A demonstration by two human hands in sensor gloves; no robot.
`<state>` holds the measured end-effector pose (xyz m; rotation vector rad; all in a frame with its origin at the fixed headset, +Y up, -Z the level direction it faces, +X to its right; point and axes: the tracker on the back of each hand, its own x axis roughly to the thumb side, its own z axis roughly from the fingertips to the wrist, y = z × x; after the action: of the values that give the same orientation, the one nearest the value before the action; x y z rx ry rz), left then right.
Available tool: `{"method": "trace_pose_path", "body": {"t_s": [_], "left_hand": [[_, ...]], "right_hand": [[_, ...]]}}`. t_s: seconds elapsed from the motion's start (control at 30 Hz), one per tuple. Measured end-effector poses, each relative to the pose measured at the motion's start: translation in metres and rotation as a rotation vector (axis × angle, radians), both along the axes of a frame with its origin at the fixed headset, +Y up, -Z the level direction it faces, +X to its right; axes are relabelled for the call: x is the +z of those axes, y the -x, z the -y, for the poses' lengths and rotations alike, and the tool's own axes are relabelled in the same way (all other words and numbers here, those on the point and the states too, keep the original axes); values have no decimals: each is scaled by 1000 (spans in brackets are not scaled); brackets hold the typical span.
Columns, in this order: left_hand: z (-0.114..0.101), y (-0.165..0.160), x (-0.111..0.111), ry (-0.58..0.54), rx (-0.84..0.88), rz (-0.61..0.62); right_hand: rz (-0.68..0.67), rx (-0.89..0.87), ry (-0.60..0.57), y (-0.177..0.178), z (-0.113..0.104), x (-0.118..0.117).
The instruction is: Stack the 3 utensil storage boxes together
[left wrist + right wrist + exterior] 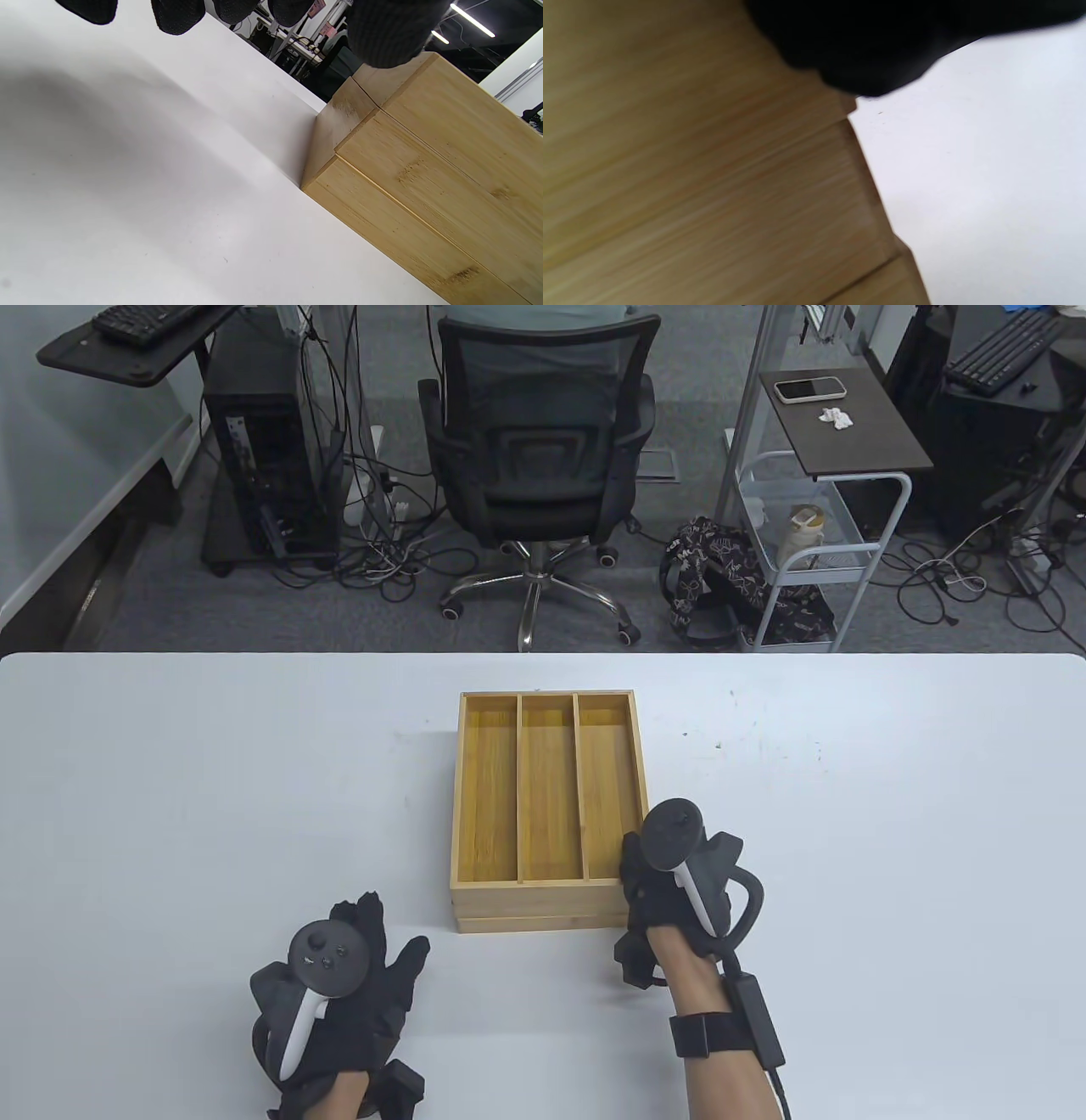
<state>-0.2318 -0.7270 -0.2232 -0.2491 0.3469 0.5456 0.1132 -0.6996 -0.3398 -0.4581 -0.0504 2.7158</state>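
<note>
The bamboo utensil boxes stand as one stack (pixel 547 789) in the middle of the white table (pixel 212 780). The top box shows three long compartments, and two lower edges peek out at its near side. My right hand (pixel 636 865) is against the stack's near right corner; its fingers are hidden under the tracker. The right wrist view shows the stack's wood side (pixel 712 169) blurred and very close, with the glove (pixel 865 51) touching its upper corner. My left hand (pixel 382 933) lies spread on the table near-left of the stack and holds nothing. The left wrist view shows three wood layers (pixel 445 169).
Beyond the table's far edge are an office chair (pixel 539 449), a computer tower (pixel 267 466) and a white cart (pixel 814 543) on the floor. The table bears nothing but the stack.
</note>
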Motion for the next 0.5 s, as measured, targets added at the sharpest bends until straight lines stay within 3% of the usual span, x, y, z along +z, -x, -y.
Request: {"method": "trace_pose_path", "body": {"t_s": [0.13,0.5], "left_hand": [[0,-1,0,1,-8,0],[-6,-9,5,-42,-44,33]], "right_hand": [[-8,20,30,-4,-7,6],[-130,-97,-201,-14,-41,64]]}}
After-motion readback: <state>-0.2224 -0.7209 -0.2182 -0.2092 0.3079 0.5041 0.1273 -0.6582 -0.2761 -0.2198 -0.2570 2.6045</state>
